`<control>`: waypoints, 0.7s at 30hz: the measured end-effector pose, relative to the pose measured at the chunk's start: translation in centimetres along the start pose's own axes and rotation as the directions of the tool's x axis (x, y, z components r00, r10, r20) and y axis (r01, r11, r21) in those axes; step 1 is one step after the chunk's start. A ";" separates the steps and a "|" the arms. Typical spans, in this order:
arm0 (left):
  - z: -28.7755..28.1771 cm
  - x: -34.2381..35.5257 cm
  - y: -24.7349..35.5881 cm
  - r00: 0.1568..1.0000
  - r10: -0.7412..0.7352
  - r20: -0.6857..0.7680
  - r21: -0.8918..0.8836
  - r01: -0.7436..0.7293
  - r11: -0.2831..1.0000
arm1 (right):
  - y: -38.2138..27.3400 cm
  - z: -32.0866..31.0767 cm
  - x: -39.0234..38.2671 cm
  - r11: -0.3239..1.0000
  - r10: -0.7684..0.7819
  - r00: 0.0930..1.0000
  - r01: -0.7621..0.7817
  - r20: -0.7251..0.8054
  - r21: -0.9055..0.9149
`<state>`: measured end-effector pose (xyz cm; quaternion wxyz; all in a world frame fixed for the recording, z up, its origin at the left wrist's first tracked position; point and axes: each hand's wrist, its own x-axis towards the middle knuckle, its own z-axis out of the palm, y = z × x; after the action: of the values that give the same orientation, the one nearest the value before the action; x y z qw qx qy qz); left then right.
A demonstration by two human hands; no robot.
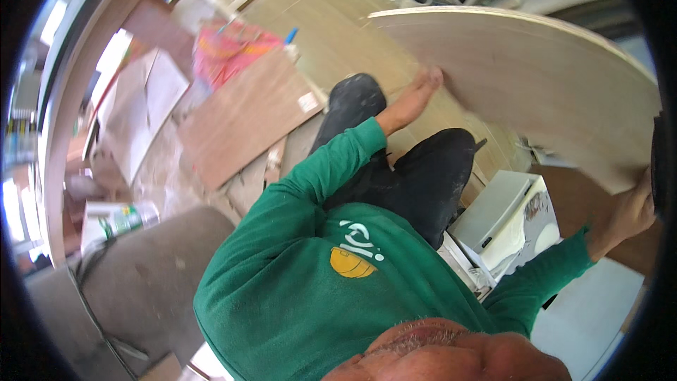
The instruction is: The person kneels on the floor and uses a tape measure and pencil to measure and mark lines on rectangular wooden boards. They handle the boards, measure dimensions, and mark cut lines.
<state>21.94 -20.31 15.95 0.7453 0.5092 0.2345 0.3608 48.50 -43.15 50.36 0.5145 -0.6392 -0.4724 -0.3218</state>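
A big, flat, light-brown wooden board with a pale edge (543, 85) is tilted up between the person's two hands. The left hand (416, 99) is at the big board's left edge, with its fingertips by the wood. The right hand (635, 206) is bent at the big board's near right corner, but it is blurry there. I cannot tell if the fingers of either hand pinch the edge or just push on it.

To do this well, both hands should move slowly and together, so the big board does not twist. Its edge should keep off the knees in black trousers (361, 123), left of it. A grey-and-white boxy thing (493, 210) sits on its near side, so a low corner could bump that.
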 end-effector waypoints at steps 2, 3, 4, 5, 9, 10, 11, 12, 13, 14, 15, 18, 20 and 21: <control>-0.4 -4.9 4.0 1.000 -0.031 -0.001 0.081 0.031 0.996 | 0.8 -1.5 -2.2 0.984 0.178 0.983 -0.177 0.052 -0.022; -1.4 -7.3 6.9 0.998 -0.057 0.008 0.105 0.055 0.993 | 1.0 -1.9 -3.3 0.965 0.263 0.961 -0.262 0.088 -0.025; -2.7 -9.3 8.7 0.997 -0.080 0.017 0.130 0.078 0.988 | 0.3 -1.5 -4.0 0.944 0.324 0.933 -0.330 0.158 0.008; -4.3 -10.6 8.9 0.998 0.005 0.058 0.170 -0.015 0.985 | -0.1 -0.9 -5.0 0.917 0.379 0.896 -0.397 0.230 0.035; -7.6 -16.9 10.2 0.993 0.026 -0.119 0.113 -0.013 0.994 | 6.5 4.8 -10.7 0.806 0.541 0.647 -0.582 0.537 -0.111; -8.7 -18.2 10.6 0.975 0.007 -0.221 0.177 0.033 0.984 | 6.4 7.8 -13.1 0.767 0.533 0.552 -0.636 0.642 -0.090; -10.0 -19.3 11.3 0.948 -0.007 -0.317 0.236 0.086 0.968 | 6.4 10.9 -15.2 0.765 0.519 0.472 -0.628 0.713 -0.142; -11.4 -20.8 11.9 0.908 -0.017 -0.419 0.291 0.152 0.944 | 6.7 14.6 -18.0 0.762 0.500 0.375 -0.619 0.780 -0.191; -13.7 -22.2 11.3 0.848 -0.064 -0.525 0.305 0.258 0.917 | 6.7 17.8 -21.5 0.886 0.423 0.486 -0.400 0.765 -0.236; -16.5 -23.9 10.8 0.765 -0.093 -0.637 0.305 0.362 0.881 | 3.6 21.0 -23.4 0.906 0.359 0.437 -0.375 0.825 -0.196; -18.6 -25.8 11.4 0.731 -0.054 -0.680 0.338 0.377 0.862 | 0.5 23.9 -25.2 0.921 0.299 0.386 -0.357 0.873 -0.158; -28.5 -33.4 9.4 0.540 0.194 -0.819 0.457 0.409 0.790 | -10.3 30.9 -29.4 0.926 0.169 0.317 -0.376 0.933 -0.040; -30.5 -36.5 11.0 0.515 0.182 -0.838 0.420 0.394 0.817 | -14.7 35.1 -30.9 0.910 0.059 0.091 -0.413 0.994 -0.017; -31.4 -37.8 11.2 0.504 0.200 -0.840 0.426 0.386 0.818 | -15.8 37.4 -32.8 0.929 0.022 0.070 -0.371 0.997 0.006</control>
<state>-27.73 -28.70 13.99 0.3612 0.4438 0.6957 0.4342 19.61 -15.77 16.66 0.1822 -0.6723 -0.6385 0.3272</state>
